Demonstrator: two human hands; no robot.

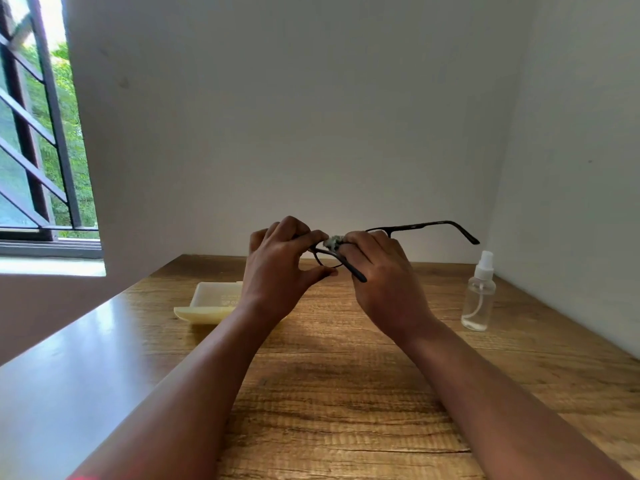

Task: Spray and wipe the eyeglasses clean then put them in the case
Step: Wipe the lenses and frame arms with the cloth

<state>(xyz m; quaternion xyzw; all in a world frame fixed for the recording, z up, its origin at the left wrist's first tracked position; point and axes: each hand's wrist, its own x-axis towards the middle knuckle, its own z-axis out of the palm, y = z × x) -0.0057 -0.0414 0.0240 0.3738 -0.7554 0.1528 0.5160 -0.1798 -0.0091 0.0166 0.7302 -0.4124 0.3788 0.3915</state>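
Observation:
I hold black-framed eyeglasses [426, 226] up above the wooden table [346, 393], with one temple arm stretched out to the right. My left hand [277, 268] grips the frame at its left lens. My right hand [381, 271] pinches a small grey cloth [333, 241] against the glasses near the bridge. The other temple pokes out between my hands. A pale yellow eyeglass case [211, 303] lies open on the table, partly hidden behind my left wrist. A clear spray bottle [479, 296] with a white nozzle stands upright at the right.
White walls close in behind and to the right of the table. A barred window [38, 133] is at the left, with a sill below it. The table's left part is glossy with reflected light.

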